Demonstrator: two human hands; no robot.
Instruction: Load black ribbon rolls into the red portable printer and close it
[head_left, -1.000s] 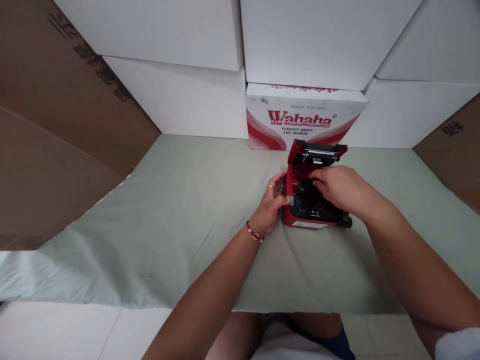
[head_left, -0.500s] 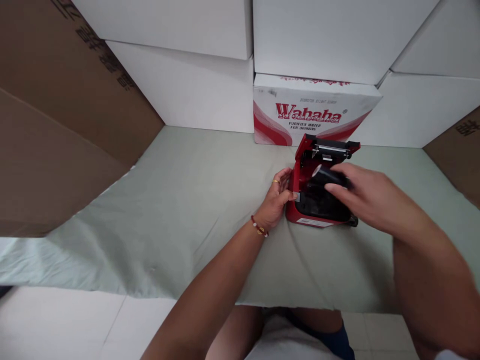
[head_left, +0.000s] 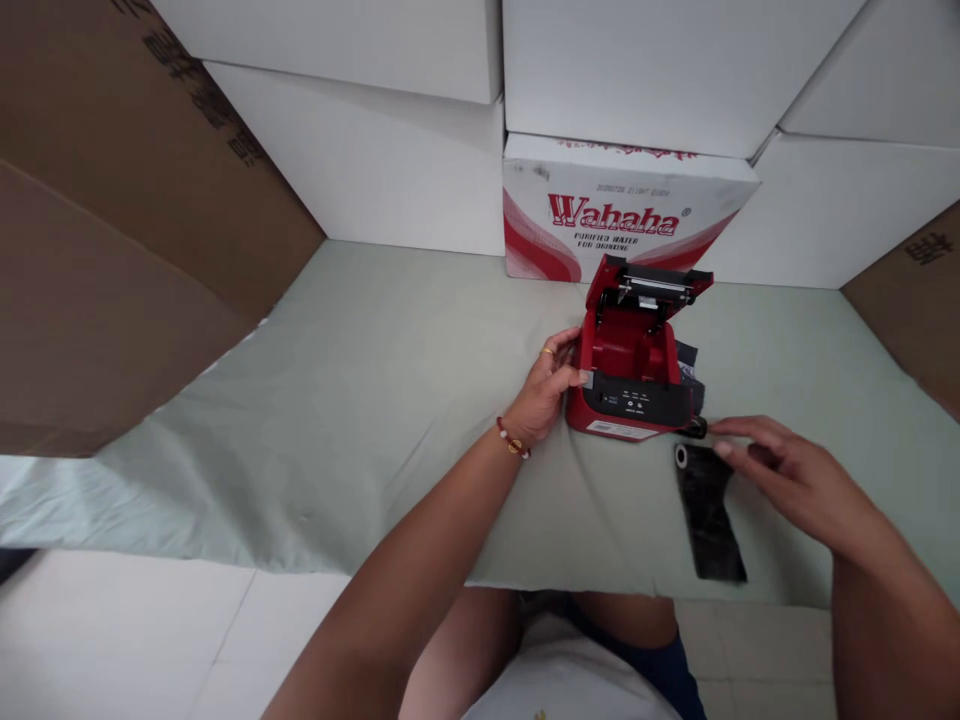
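A small red label printer sits on the cloth with its lid raised and its inner bay showing bare. My left hand grips its left side, the thumb on the grey tab at the front corner and the fingers behind. Near the printer's front right lies a roll of black ribbon, its pale core end facing left and a loose strip trailing toward the table edge. Over the roll's right end is my right hand, thumb and index finger stretched apart. The index fingertip is close to a black connector at the printer's corner.
A white and red Wahaha carton stands behind the printer, under stacked white boxes. Brown cartons wall off the left side. Green cloth covers the table. Something dark grey lies against the printer's right side.
My right hand has brought the black roll out of the printer's bay, down to the cloth at the front right, and let it go. My left hand keeps its hold.
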